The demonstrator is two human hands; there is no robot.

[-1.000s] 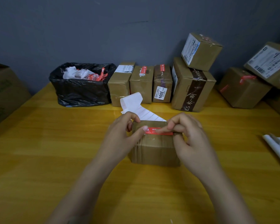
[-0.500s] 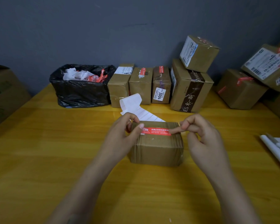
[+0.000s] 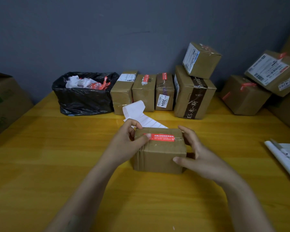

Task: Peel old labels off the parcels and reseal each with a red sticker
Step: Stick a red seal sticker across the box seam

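Note:
A small brown parcel [image 3: 159, 154] stands on the yellow table [image 3: 57, 156] in front of me. A red sticker [image 3: 162, 137] lies flat along its top. My left hand [image 3: 129, 144] grips the parcel's left end, and its thumb presses the sticker's left tip. My right hand [image 3: 196, 154] grips the right end, thumb on the front face, fingers behind the far corner. A white strip of label backing [image 3: 137, 114] curls up just behind the parcel.
A black bin bag [image 3: 84, 94] with white and red scraps sits at the back left. A row of parcels [image 3: 142, 91] and stacked boxes [image 3: 194, 91] line the wall. More boxes [image 3: 244, 94] are at right, a large carton [image 3: 5, 101] at left, white papers [image 3: 285, 156] at the right edge.
My right hand has let go of the sticker's right end and dropped to grip the parcel's right side. The sticker now lies flat on top. My left hand has stayed put.

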